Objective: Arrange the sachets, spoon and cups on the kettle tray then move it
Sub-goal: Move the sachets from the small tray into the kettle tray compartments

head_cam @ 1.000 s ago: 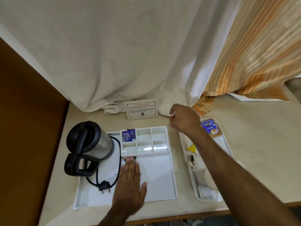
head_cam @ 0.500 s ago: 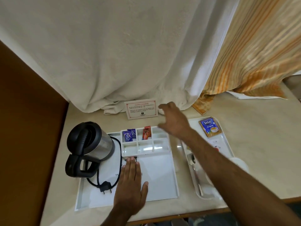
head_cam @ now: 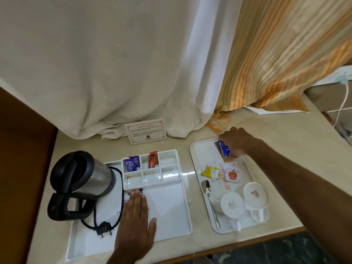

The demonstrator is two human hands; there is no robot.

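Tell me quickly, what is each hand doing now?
Left hand: open, flat on the kettle tray.
Right hand: on the tea sachets; grip cannot be told.

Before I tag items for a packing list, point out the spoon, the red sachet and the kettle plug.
spoon [head_cam: 206, 185]: head view, on its bowl, in the right-hand tray.
red sachet [head_cam: 153, 160]: head view, on the wrapper's middle, in a kettle tray compartment.
kettle plug [head_cam: 104, 228]: head view, on the black plug body.
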